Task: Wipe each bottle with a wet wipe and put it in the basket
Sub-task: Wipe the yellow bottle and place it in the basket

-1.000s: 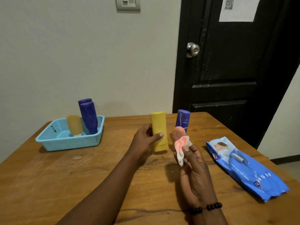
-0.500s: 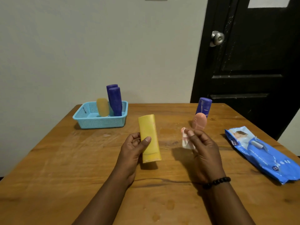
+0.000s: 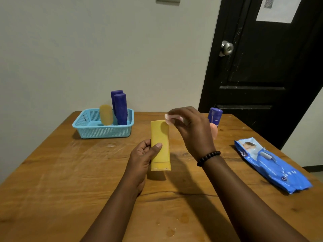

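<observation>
My left hand (image 3: 142, 155) grips a yellow bottle (image 3: 160, 137) upright above the middle of the wooden table (image 3: 52, 172). My right hand (image 3: 190, 128) pinches a small white wet wipe (image 3: 168, 118) at the bottle's top right corner. Behind my right hand stand a purple bottle (image 3: 215, 115) and a pink bottle (image 3: 214, 131), the pink one partly hidden. The light blue basket (image 3: 103, 131) at the back left holds two purple bottles (image 3: 120, 107) and a small yellow bottle (image 3: 106, 114).
A blue pack of wet wipes (image 3: 272, 165) lies at the table's right edge. A black door with a metal knob (image 3: 227, 48) stands behind the table on the right, and a pale wall runs along the back.
My right hand has risen and moved left with the wipe, from beside the pink bottle to the yellow bottle's top. My left hand holds the yellow bottle more upright.
</observation>
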The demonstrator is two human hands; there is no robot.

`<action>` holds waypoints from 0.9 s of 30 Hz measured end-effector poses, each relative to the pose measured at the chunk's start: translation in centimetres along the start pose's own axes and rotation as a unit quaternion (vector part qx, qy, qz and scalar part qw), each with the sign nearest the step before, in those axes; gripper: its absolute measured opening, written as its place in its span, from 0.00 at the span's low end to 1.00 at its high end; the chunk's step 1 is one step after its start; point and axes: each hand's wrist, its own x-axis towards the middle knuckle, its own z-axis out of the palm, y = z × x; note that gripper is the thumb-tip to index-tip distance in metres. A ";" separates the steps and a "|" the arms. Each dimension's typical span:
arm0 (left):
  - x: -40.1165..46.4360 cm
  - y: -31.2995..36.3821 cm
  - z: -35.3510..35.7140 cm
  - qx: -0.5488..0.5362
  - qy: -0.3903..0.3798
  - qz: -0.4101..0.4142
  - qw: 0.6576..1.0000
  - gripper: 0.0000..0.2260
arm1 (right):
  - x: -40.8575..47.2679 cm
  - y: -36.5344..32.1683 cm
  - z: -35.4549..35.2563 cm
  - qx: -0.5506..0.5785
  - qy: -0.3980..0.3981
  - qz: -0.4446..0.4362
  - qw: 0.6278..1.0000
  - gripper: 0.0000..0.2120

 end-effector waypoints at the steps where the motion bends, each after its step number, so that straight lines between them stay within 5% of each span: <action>1: 0.0 0.0 0.0 0.002 -0.001 0.000 1.000 0.19 | 0.3 -0.1 0.4 -0.023 -0.005 -0.012 1.000 0.11; 7: 0.1 0.1 0.0 0.018 0.011 0.009 1.000 0.23 | 0.3 -0.2 1.7 -0.078 -0.022 -0.038 0.996 0.10; 15: 0.2 0.3 0.0 0.015 0.041 0.010 0.999 0.13 | -1.9 -0.5 2.4 -0.029 -0.031 -0.009 0.999 0.09; 27: -0.3 0.6 0.1 -0.022 0.092 0.030 0.995 0.15 | -6.3 -1.2 1.7 0.080 -0.069 0.071 0.992 0.13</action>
